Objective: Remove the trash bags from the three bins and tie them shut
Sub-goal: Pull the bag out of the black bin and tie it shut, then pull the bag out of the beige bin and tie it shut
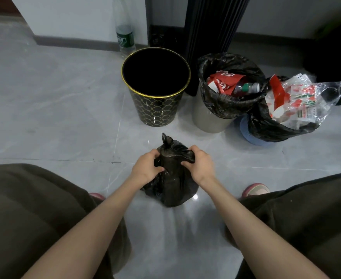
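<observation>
A small black trash bag (pixel 172 188) sits on the floor between my knees. My left hand (pixel 146 166) and my right hand (pixel 200 165) both grip its gathered top, and one twisted end sticks up behind. The black bin with gold pattern (pixel 156 109) stands behind it with no bag inside. To its right the grey bin (pixel 208 117) holds a black bag (pixel 224 103) full of red wrappers and a bottle. Further right a blue bin (pixel 250 135) holds another black bag (pixel 266 127) stuffed with clear and red plastic packaging.
A clear plastic bottle (pixel 124 35) stands by the wall behind the black bin. A dark ribbed column (pixel 212 37) rises behind the grey bin. My knees and pink shoes (pixel 255 189) flank the bag. Grey tiled floor (pixel 55 117) spreads to the left.
</observation>
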Demonstrator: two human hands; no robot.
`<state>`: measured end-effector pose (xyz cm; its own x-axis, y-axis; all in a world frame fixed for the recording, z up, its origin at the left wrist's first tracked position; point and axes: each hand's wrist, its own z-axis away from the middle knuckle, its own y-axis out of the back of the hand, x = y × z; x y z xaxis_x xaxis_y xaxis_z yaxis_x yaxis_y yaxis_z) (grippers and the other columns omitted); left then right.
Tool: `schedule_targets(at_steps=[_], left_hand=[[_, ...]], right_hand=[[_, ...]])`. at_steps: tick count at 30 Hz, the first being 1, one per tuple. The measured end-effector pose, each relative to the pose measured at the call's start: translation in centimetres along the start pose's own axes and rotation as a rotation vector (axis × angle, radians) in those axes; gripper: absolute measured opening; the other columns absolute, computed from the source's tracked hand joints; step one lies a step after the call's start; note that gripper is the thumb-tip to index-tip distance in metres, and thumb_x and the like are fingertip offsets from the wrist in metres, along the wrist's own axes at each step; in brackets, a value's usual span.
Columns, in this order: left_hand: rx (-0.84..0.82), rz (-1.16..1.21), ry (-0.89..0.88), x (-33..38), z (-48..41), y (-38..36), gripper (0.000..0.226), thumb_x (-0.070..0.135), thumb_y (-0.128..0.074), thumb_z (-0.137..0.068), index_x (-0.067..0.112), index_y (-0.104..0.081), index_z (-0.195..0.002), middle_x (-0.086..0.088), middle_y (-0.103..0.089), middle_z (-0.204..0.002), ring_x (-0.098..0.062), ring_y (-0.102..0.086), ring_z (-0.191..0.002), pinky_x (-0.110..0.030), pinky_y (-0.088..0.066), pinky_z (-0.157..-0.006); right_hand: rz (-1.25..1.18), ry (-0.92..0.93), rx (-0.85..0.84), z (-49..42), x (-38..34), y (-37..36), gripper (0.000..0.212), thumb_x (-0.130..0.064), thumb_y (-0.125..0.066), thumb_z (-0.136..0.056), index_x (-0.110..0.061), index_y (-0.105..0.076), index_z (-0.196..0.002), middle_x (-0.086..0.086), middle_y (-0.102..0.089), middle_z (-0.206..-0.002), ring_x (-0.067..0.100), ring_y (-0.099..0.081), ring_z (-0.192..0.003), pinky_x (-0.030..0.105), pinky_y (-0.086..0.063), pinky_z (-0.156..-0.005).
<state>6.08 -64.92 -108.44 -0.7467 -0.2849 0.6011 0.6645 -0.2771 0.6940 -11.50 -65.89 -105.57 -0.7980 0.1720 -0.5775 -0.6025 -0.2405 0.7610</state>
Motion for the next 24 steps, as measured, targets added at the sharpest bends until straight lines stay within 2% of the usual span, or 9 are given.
schedule_targets(at_steps=[3, 8, 13, 16, 20, 24], left_hand=[[0.090, 0.040, 0.007, -0.5, -1.6, 1.6, 0.046, 0.016, -0.071, -0.081, 0.010, -0.053, -0.123, -0.008, -0.060, -0.125, -0.024, -0.054, -0.120, -0.036, -0.044, -0.099], [0.198, 0.032, 0.028, -1.9, -4.7, 4.7, 0.049, 0.014, -0.066, -0.083, 0.013, -0.050, -0.130, -0.008, -0.057, -0.128, -0.026, -0.053, -0.121, -0.041, -0.043, -0.101], [0.297, 0.102, 0.024, -3.2, -6.0, 6.6, 0.039, 0.003, -0.054, -0.083, 0.015, -0.058, -0.121, -0.006, -0.065, -0.116, -0.025, -0.058, -0.110, -0.036, -0.047, -0.093], [0.331, 0.150, 0.034, -3.6, -5.8, 6.8, 0.040, 0.000, -0.053, -0.084, 0.012, -0.055, -0.122, -0.005, -0.063, -0.117, -0.023, -0.056, -0.112, -0.029, -0.043, -0.092], [0.317, 0.163, 0.062, -3.6, -5.1, 6.4, 0.053, 0.006, -0.056, -0.086, 0.010, -0.043, -0.138, -0.007, -0.053, -0.135, -0.024, -0.046, -0.128, -0.038, -0.037, -0.108], [0.323, 0.189, 0.093, -2.0, -3.7, 6.7, 0.052, 0.010, -0.054, -0.089, 0.008, -0.040, -0.140, -0.010, -0.051, -0.137, -0.026, -0.045, -0.129, -0.036, -0.035, -0.109]], right_hand=[[-0.074, 0.016, 0.013, -2.2, -2.0, -0.7, 0.032, -0.017, -0.072, -0.080, -0.014, -0.056, -0.108, 0.010, -0.064, -0.103, 0.028, -0.059, -0.096, 0.026, -0.039, -0.076], [-0.144, 0.016, 0.029, -5.4, -6.4, -2.7, 0.034, -0.015, -0.067, -0.084, -0.013, -0.054, -0.116, 0.011, -0.063, -0.113, 0.029, -0.057, -0.107, 0.032, -0.042, -0.087], [-0.185, 0.012, 0.042, -6.8, -9.9, -4.8, 0.035, -0.014, -0.060, -0.089, -0.014, -0.050, -0.122, 0.011, -0.057, -0.122, 0.029, -0.053, -0.112, 0.039, -0.041, -0.098], [-0.179, 0.034, 0.023, -6.8, -10.8, -5.3, 0.039, -0.013, -0.055, -0.093, -0.015, -0.044, -0.130, 0.011, -0.050, -0.129, 0.028, -0.051, -0.115, 0.036, -0.038, -0.098], [-0.214, 0.067, -0.060, -6.5, -10.8, -4.8, 0.049, -0.011, -0.051, -0.095, -0.015, -0.036, -0.141, 0.015, -0.044, -0.136, 0.028, -0.047, -0.121, 0.029, -0.036, -0.098], [-0.232, 0.065, -0.139, -5.8, -10.4, -2.6, 0.057, -0.013, -0.053, -0.094, -0.016, -0.031, -0.146, 0.012, -0.038, -0.143, 0.025, -0.041, -0.130, 0.024, -0.030, -0.104]])
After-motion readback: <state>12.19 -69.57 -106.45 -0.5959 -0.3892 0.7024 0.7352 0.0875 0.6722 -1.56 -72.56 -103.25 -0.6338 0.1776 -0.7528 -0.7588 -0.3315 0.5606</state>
